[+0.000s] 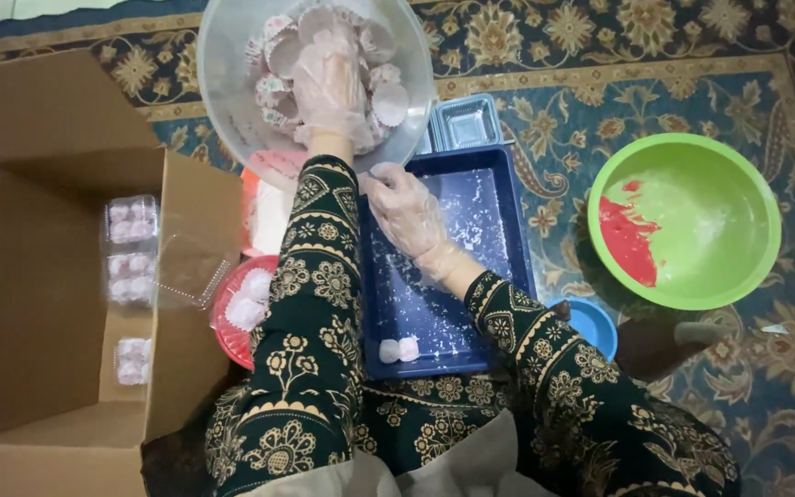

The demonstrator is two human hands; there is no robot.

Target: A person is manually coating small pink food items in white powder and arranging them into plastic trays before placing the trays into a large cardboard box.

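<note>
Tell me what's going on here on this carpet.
A person in clear plastic gloves sits over a blue tray dusted with white powder. The left hand reaches into a clear bowl of paper cupcake liners; the right hand hovers over the tray, where two small pale pieces lie. A cardboard box holds filled clear packs. A green bowl stands apart.

A big brown cardboard box [39, 304] stands open at the left on the carpet. Inside it lie three clear plastic packs [129, 267] with pale pink sweets. Near the top, beside the blue tray, stands a small stack of empty clear containers [467, 121].
</note>
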